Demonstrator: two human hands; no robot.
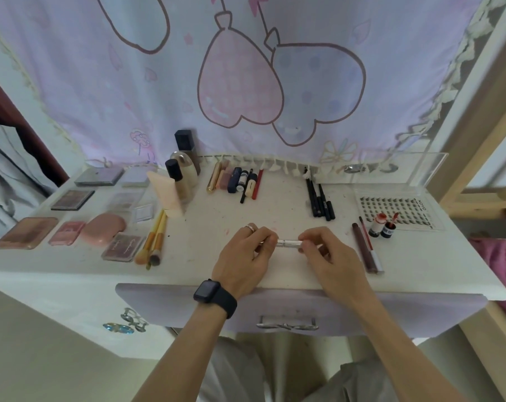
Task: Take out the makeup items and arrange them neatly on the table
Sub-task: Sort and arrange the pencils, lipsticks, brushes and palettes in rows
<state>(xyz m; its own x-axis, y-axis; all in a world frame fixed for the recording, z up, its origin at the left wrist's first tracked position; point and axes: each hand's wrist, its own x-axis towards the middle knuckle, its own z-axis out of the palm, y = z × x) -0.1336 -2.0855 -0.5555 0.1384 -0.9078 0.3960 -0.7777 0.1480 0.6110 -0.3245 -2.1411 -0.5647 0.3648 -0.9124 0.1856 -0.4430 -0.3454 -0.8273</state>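
Both hands mid-table, near the front edge: left hand & right hand each pinch one end of a slim silver tube. It's metallic, ribbed-looking and held level just above the white table. Each grip is closed tight on it, fingertips curled round, with only the middle stretch showing. There's a black smartwatch on the left wrist and a ring on that hand. Far right sits a clear plastic lash tray w/ rows of dark lash clusters, "XOYO" printed on its side strip. Just left of it are a small red-filled bottle and a long dark-red pen w/ a silver end. Toward the back, black pencils lie side by side, writing on one too small to read. Left of centre a glossy gold tube lies flat and a soft pink squeeze tube stands up. Two yellow-handled brushes lie bristles toward the front edge. At left are a smooth rounded pink compact and a flat mauve palette w/ script lettering, not legible. Below the tabletop is a matte lilac drawer front.
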